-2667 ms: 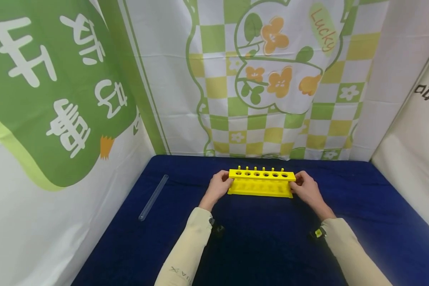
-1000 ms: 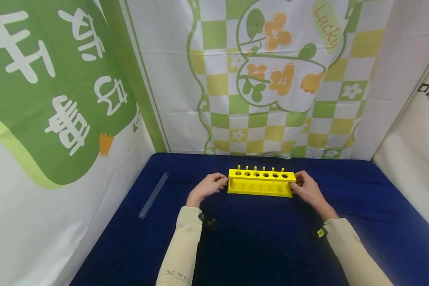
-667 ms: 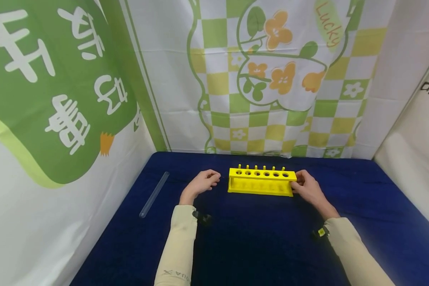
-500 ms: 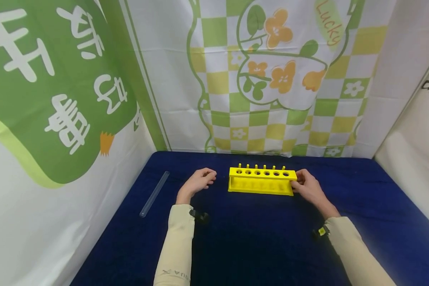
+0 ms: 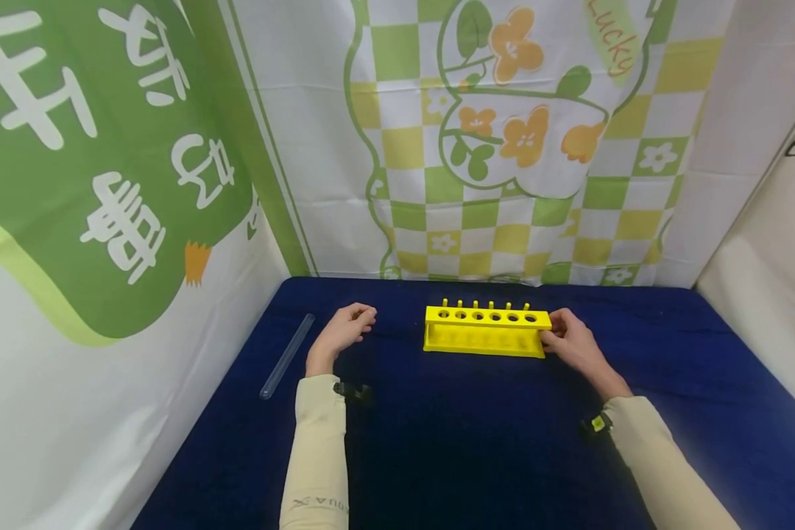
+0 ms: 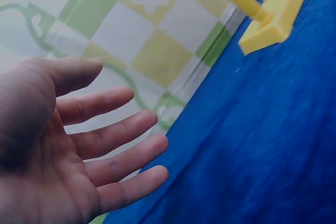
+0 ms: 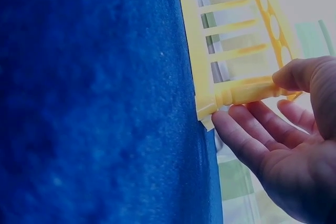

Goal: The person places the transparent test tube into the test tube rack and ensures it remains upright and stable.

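A yellow test tube rack (image 5: 487, 345) with a row of round holes and upright pegs behind stands on the blue cloth. My right hand (image 5: 575, 344) holds its right end; in the right wrist view the thumb and fingers (image 7: 239, 135) close about the end post. Off to the rack's left, my left hand (image 5: 341, 333) is in the air, holding nothing. Its fingers (image 6: 131, 156) are spread and relaxed in the left wrist view. A clear test tube (image 5: 288, 356) lies on the cloth just left of that hand.
Dark blue cloth (image 5: 450, 442) covers the table. A printed checkered curtain (image 5: 404, 147) hangs along its back edge, with a green and white one (image 5: 192, 309) on the left and a pale one (image 5: 768, 243) on the right.
My left hand has let go of the rack's left end and moved left toward the test tube. The right hand keeps its place at the rack's right end.
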A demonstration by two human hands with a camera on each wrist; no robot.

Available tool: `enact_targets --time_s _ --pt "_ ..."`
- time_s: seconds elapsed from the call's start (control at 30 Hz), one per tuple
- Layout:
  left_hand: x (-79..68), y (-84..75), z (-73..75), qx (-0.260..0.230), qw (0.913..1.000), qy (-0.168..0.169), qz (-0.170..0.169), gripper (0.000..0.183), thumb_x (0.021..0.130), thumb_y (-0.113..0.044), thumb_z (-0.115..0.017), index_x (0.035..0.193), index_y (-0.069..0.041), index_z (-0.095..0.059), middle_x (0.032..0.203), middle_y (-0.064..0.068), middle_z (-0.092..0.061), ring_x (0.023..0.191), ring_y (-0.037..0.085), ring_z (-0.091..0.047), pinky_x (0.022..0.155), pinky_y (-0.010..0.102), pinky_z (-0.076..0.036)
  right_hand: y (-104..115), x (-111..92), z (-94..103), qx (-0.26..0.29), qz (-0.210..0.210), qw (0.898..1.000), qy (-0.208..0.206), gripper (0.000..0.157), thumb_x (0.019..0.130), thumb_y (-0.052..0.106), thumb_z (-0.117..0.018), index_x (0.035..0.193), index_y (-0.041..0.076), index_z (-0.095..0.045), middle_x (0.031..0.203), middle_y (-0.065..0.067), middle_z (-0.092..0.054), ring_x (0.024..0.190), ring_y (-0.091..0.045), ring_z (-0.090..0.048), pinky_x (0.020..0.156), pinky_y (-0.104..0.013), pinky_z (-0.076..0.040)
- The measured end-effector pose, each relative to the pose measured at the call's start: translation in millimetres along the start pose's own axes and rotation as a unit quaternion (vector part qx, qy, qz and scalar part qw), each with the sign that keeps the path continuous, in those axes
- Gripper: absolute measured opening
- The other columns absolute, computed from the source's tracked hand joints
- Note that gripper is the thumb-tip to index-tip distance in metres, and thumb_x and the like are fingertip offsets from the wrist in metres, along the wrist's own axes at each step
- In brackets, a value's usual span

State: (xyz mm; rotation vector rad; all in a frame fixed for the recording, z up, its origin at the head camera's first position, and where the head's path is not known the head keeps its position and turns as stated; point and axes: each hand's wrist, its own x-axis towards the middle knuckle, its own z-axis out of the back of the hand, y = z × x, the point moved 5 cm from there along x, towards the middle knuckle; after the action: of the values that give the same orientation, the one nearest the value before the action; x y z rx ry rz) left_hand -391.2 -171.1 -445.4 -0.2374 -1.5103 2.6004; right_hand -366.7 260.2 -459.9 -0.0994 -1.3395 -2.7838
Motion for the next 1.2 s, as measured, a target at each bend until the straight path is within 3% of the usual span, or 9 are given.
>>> enact_targets --time_s 0.4,0.83,1.2 --pt "-9.8 6.6 26.7 0.032 0.9989 -0.034 0.007 0.045 0.105 -0.04 -0.044 0.137 -0.009 -0.051 0.129 0.017 -0.059 0.118 0.033 -0.058 0.096 0.044 -0.05 1.0 -0.9 1.1 0.0 0.002 1.0 0.011 0.04 0.096 0.016 -0.058 0.128 -0.002 -0.043 0.123 -0.027 -0.055 0.105 -0.038 -0.061 0.079 -0.04 -0.06" --pt "-40.0 28.8 73.8 0.04 0.9926 -0.101 0.054 0.055 0.104 -0.046 -0.04 0.142 -0.006 -0.047 0.137 0.019 -0.055 0.126 0.035 -0.053 0.103 0.049 -0.046 -2.5 0.5 1.6 -0.003 0.004 1.0 0.008 0.039 0.097 0.015 -0.056 0.128 -0.003 -0.043 0.124 -0.028 -0.054 0.106 -0.039 -0.061 0.079 -0.042 -0.06" --pt "-48.4 35.0 84.5 0.077 0.9849 -0.138 0.072 0.052 0.104 -0.047 -0.04 0.14 -0.01 -0.049 0.137 0.018 -0.055 0.124 0.036 -0.054 0.106 0.054 -0.042 -2.1 0.3 0.5 -0.008 -0.003 1.0 0.009 0.038 0.097 0.014 -0.057 0.128 -0.002 -0.043 0.123 -0.027 -0.054 0.105 -0.039 -0.06 0.079 -0.041 -0.06"
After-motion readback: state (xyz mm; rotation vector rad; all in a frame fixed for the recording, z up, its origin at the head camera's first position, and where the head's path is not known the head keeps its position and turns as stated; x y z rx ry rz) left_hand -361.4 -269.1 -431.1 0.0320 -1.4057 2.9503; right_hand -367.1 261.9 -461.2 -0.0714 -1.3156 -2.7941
